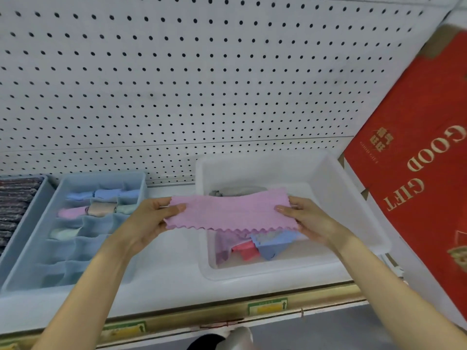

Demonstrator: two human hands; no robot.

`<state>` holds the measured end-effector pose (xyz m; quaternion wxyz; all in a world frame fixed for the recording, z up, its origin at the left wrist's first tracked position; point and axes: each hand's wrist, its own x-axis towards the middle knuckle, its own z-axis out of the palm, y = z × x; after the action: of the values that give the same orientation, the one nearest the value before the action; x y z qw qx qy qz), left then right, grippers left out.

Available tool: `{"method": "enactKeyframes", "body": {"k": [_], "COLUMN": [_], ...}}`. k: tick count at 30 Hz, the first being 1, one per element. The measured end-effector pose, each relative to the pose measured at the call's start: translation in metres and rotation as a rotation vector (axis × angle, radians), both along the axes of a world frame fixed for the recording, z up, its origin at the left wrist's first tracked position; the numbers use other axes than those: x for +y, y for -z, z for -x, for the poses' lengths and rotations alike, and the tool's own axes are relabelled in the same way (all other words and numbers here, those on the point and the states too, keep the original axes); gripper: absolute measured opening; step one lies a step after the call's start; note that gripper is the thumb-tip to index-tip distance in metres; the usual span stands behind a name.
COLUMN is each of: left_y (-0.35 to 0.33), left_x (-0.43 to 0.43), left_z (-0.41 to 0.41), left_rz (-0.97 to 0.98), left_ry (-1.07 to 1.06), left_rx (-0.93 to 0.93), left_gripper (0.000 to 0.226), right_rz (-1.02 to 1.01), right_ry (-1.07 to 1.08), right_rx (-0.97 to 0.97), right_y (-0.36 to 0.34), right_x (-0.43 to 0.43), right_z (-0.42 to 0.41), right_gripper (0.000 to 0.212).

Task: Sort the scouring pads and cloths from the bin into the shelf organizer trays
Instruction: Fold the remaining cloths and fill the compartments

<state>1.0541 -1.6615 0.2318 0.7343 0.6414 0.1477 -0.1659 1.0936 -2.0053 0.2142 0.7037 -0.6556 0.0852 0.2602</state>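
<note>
Pink cloth (231, 212): stretched flat between my two hands, held above the white bin (353, 198). My left hand (149, 221) pinches its left edge, thumb on top; my right hand (305, 219) pinches its right edge likewise. In the bin beneath lie loose cloths (252, 245), purple, red and blue, with a grey one at the far side. To the left sits the blue tray (63, 258), its far compartments holding rolled cloths. Farther left, dark pads (15, 198) fill another tray.
</note>
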Motion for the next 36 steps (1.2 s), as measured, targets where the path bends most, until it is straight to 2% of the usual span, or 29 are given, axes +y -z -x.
{"method": "enactKeyframes", "body": {"k": [3,4,5,6,8,9,12,14,17,21,23,25,27,29,31,34,36], "left_y": [-0.011,-0.019,-0.016,-0.022,-0.028,-0.028,-0.038,-0.038,-0.033,-0.029,-0.030,-0.032,-0.032,-0.032,-0.030,-0.032,-0.042], "left_x": [-0.003,-0.006,-0.005,-0.009,-0.018,-0.021,-0.035,-0.044,-0.056,-0.057,-0.055,-0.055,-0.056,-0.057,-0.056,-0.057,-0.062], "left_z": [-0.006,-0.005,-0.008,-0.009,-0.012,-0.013,-0.017,-0.019,-0.020,-0.017,-0.014,-0.011,-0.008,-0.006,-0.007,-0.009,-0.014], "left_rz": [0.128,0.155,0.165,0.190,0.155,0.179,0.179,0.063,-0.156,-0.178,-0.219,-0.267,-0.313,-0.398,-0.500,-0.690,-0.795], "left_ry": [0.075,0.080,0.087,0.078,0.066,0.065,0.063,0.042,0.031,0.001,0.077,0.206,0.312,0.367,0.419,0.521,0.596], "left_rx": [-0.115,-0.145,-0.178,-0.194,-0.190,-0.193,-0.203,-0.229,-0.274,-0.217,-0.203,-0.212,-0.243,-0.290,-0.333,-0.326,-0.311], "left_gripper": [0.049,0.047,0.030,0.010,0.052,0.061,0.060,0.048,0.013,0.033,0.035,0.028,0.021,0.026,0.035,0.025,0.027], "right_rz": [-0.041,-0.065,-0.090,-0.102,-0.064,-0.058,-0.034,0.083,0.179,0.100,0.112,0.200,0.295,0.360,0.390,0.404,0.411], "right_ry": [-0.018,-0.003,0.022,0.034,0.050,0.050,0.109,0.156,0.158,0.270,0.278,0.265,0.223,0.152,0.065,-0.068,-0.143], "right_rx": [-0.072,-0.102,-0.133,-0.175,-0.244,-0.263,-0.280,-0.350,-0.434,-0.418,-0.433,-0.491,-0.568,-0.645,-0.698,-0.746,-0.782], "right_y": [-0.026,-0.034,-0.043,-0.048,-0.060,-0.062,-0.064,-0.061,-0.056,-0.063,-0.071,-0.082,-0.099,-0.120,-0.141,-0.169,-0.185], "right_x": [-0.020,-0.027,-0.033,-0.038,-0.042,-0.044,-0.044,-0.042,-0.042,-0.048,-0.048,-0.044,-0.037,-0.029,-0.021,-0.009,0.000], "right_z": [0.001,0.001,0.003,0.003,0.006,0.007,0.010,0.010,0.010,0.007,0.006,0.003,0.001,-0.001,-0.002,0.003,0.008], "right_gripper": [0.030,0.027,0.017,0.018,0.039,0.040,0.048,0.043,0.017,0.033,0.022,0.010,0.008,0.011,0.012,0.007,0.004]}}
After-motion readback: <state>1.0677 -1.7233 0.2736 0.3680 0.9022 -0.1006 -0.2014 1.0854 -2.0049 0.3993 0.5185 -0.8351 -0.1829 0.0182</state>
